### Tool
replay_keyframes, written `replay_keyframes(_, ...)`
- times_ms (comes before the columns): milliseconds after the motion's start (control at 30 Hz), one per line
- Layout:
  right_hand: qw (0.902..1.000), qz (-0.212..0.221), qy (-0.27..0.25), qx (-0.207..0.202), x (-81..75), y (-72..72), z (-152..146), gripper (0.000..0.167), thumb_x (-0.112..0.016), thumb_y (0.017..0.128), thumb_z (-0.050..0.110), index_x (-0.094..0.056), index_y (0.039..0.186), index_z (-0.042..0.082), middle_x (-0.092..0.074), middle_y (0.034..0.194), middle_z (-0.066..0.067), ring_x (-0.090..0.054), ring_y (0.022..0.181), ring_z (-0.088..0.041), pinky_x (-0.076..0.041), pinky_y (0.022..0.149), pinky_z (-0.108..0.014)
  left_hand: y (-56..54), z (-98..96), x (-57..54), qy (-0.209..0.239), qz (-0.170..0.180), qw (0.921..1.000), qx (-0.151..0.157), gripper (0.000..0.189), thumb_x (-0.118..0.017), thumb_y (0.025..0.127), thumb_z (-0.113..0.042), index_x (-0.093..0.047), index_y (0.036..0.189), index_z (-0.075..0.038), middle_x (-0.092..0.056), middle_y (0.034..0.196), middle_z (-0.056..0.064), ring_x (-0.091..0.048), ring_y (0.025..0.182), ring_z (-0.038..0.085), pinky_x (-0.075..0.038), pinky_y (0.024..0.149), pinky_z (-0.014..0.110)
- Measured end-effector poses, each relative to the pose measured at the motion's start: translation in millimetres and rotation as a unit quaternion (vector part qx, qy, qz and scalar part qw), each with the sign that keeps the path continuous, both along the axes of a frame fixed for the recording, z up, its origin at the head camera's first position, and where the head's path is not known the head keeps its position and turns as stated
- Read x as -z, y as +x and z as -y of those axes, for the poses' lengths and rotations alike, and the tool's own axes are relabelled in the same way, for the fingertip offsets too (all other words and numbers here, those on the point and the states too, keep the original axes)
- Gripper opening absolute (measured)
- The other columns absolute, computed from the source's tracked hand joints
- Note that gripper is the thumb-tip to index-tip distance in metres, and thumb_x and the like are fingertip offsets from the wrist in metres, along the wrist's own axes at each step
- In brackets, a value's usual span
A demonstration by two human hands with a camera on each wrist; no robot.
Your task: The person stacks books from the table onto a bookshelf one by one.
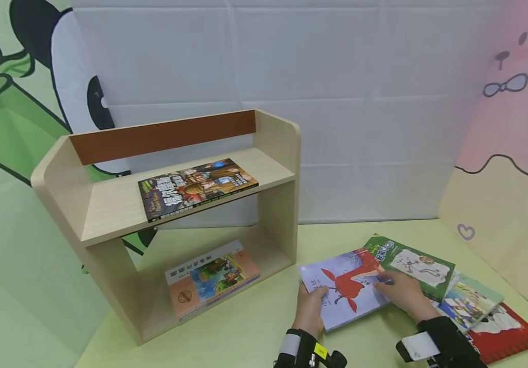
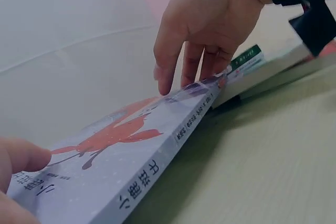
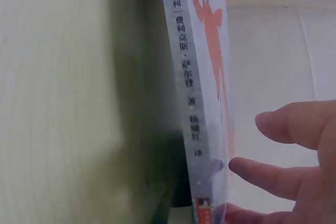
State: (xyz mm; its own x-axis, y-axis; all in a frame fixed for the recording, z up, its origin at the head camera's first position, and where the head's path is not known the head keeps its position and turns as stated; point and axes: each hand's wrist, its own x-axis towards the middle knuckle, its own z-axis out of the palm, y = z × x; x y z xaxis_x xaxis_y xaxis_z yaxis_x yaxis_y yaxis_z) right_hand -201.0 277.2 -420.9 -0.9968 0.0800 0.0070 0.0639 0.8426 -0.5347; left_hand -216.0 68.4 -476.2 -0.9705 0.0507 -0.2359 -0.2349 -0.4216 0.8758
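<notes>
A pale lilac book with a red deer on its cover is tilted up off the table, its far right corner over a green book. My left hand grips its left edge, the thumb lying on the cover. At the opposite end is my right hand, its fingers extended and touching the cover near the edge. In the right wrist view the spine faces the camera, and the right thumb stands apart from the book. The left hand's fingers under the book are hidden.
A two-tier wooden bookshelf stands at left. On its upper board lies a dark comic-style book; below is an orange-pink book. A light green picture book and a red book overlap at right.
</notes>
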Motion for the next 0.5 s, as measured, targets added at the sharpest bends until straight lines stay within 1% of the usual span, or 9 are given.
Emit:
replay_keyframes(67, 0.9998, 0.006, -0.019, 0.005, 0.4, 0.2, 2.4, 0.045, -0.062, 0.092, 0.024, -0.059, 0.122, -0.009, -0.056, 0.123, -0.034, -0.047, 0.116, -0.055, -0.041, 0.092, -0.062, -0.4, 4.6, -1.5, -0.014, -0.006, 0.9999, 0.0, 0.048, -0.06, 0.092, -0.008, -0.039, 0.136, -0.003, -0.062, 0.106, 0.011, -0.063, 0.09, 0.021, -0.053, 0.074, 0.035)
replay_keyframes(167, 0.999, 0.006, -0.045, 0.006, 2.0, 0.1, 4.9, 0.047, -0.062, 0.092, 0.022, -0.055, 0.125, -0.01, -0.055, 0.121, -0.035, -0.049, 0.114, -0.053, -0.043, 0.09, -0.06, -1.2, 12.2, -5.0, -0.03, -0.013, 0.9995, 0.002, 0.045, -0.058, 0.095, -0.009, -0.04, 0.135, -0.004, -0.063, 0.104, 0.01, -0.063, 0.088, 0.021, -0.053, 0.073, 0.034)
replay_keyframes(233, 0.9982, 0.001, -0.06, 0.006, 4.0, -0.5, 5.9, 0.049, -0.062, 0.092, 0.022, -0.052, 0.127, -0.011, -0.056, 0.118, -0.034, -0.053, 0.109, -0.05, -0.045, 0.088, -0.057, -1.7, 17.6, -8.1, -0.039, -0.017, 0.999, 0.008, 0.044, -0.058, 0.095, -0.01, -0.04, 0.135, -0.004, -0.063, 0.104, 0.01, -0.063, 0.088, 0.021, -0.052, 0.073, 0.034)
replay_keyframes(333, 0.9957, 0.004, -0.092, 0.01, 8.6, -2.1, 6.2, 0.052, -0.06, 0.094, 0.024, -0.047, 0.129, -0.013, -0.058, 0.111, -0.029, -0.056, 0.102, -0.04, -0.048, 0.082, -0.049, -2.4, 25.5, -14.7, -0.06, -0.03, 0.9975, 0.021, 0.045, -0.059, 0.095, -0.012, -0.041, 0.136, -0.006, -0.062, 0.104, 0.01, -0.063, 0.088, 0.021, -0.052, 0.072, 0.034)
replay_keyframes(400, 0.9921, 0.015, -0.123, 0.021, 11.6, -2.9, 6.5, 0.057, -0.055, 0.098, 0.03, -0.043, 0.133, -0.013, -0.056, 0.116, -0.03, -0.055, 0.105, -0.04, -0.048, 0.084, -0.048, -3.0, 30.4, -19.4, -0.068, -0.038, 0.9964, 0.032, 0.046, -0.06, 0.095, -0.013, -0.041, 0.137, -0.008, -0.062, 0.104, 0.01, -0.063, 0.088, 0.021, -0.053, 0.071, 0.035)
replay_keyframes(500, 0.9823, 0.031, -0.181, 0.039, 14.3, -5.6, 10.3, 0.066, -0.046, 0.101, 0.041, -0.036, 0.139, -0.013, -0.047, 0.13, -0.035, -0.048, 0.118, -0.045, -0.044, 0.094, -0.052, -3.7, 37.9, -26.3, -0.075, -0.045, 0.9952, 0.042, 0.046, -0.061, 0.095, -0.015, -0.044, 0.137, -0.013, -0.062, 0.105, 0.008, -0.064, 0.089, 0.021, -0.053, 0.071, 0.037)
